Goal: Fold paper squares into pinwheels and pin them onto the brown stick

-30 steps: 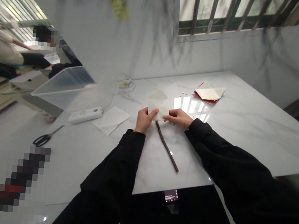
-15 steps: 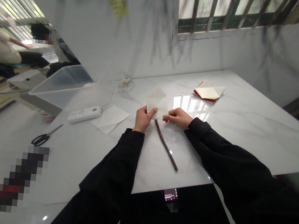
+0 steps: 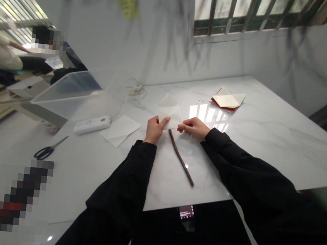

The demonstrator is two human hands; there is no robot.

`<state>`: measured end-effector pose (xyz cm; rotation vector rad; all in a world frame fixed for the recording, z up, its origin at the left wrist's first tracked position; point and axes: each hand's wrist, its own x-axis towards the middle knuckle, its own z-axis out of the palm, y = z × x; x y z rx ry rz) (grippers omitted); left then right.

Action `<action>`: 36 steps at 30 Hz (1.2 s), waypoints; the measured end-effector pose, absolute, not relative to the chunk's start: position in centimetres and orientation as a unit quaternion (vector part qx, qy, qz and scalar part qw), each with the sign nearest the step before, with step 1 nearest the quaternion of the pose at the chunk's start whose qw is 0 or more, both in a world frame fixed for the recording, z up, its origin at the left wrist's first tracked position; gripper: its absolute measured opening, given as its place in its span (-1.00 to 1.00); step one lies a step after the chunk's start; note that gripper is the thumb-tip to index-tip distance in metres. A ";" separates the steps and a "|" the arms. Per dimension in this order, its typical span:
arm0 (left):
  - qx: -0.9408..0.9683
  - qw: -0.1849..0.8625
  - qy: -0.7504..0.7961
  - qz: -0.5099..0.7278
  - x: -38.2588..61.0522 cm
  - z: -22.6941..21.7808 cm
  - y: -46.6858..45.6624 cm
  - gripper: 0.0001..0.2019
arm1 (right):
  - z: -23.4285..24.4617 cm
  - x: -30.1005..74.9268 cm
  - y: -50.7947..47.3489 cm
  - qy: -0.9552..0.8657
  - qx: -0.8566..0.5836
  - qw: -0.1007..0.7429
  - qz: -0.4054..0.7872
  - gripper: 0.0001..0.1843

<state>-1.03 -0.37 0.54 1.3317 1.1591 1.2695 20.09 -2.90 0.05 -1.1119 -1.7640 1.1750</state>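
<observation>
A creased cream sheet of paper (image 3: 171, 109) is held up over the table between my hands. My left hand (image 3: 154, 129) grips its lower left side, thumb lying across the front. At its lower right corner my right hand (image 3: 194, 128) pinches the edge with thumb and forefinger. Beneath the paper, a thin brown stick (image 3: 180, 159) lies slantwise on the marbled white table (image 3: 267, 137); its far end is hidden by the paper. Another folded white sheet (image 3: 121, 129) rests to the left of my left hand.
Left of the sheets lie a white handheld device (image 3: 92, 125) and black scissors (image 3: 45, 152). A clear plastic bin (image 3: 67, 93) stands behind them. Stacked coloured papers (image 3: 228, 99) sit at the back right, near tiny shiny bits (image 3: 200, 101). Two people are at the far left.
The held paper has tilted a little, its top shifting left. Both hands keep their grip and have moved only slightly left in view.
</observation>
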 end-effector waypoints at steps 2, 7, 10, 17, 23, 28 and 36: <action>0.545 0.490 0.463 0.498 -0.7 0.6 -0.7 -0.44 | -0.1 20.1 -2.8 -0.665 -0.436 0.385 0.469 -0.40; 0.580 0.508 0.443 0.457 0.3 0.6 -1.6 -0.45 | -0.8 20.0 -2.6 -0.617 -0.448 0.415 0.497 -0.38; 0.575 0.517 0.434 0.463 0.5 0.6 -1.8 -0.44 | -1.0 19.9 -2.4 -0.603 -0.455 0.427 0.497 -0.39; 0.546 0.540 0.424 0.480 0.1 0.6 -1.6 -0.46 | -0.5 19.6 -2.6 -0.569 -0.460 0.446 0.515 -0.40; 0.526 0.575 0.420 0.465 0.3 1.1 -2.1 -0.44 | -0.3 19.1 -2.7 -0.523 -0.486 0.481 0.509 -0.43; 0.513 0.578 0.416 0.479 0.5 1.1 -2.4 -0.44 | -0.4 18.5 -3.0 -0.485 -0.502 0.495 0.517 -0.51; 0.499 0.596 0.406 0.481 0.4 0.9 -2.3 -0.44 | 0.1 18.1 -3.4 -0.405 -0.498 0.531 0.553 -0.57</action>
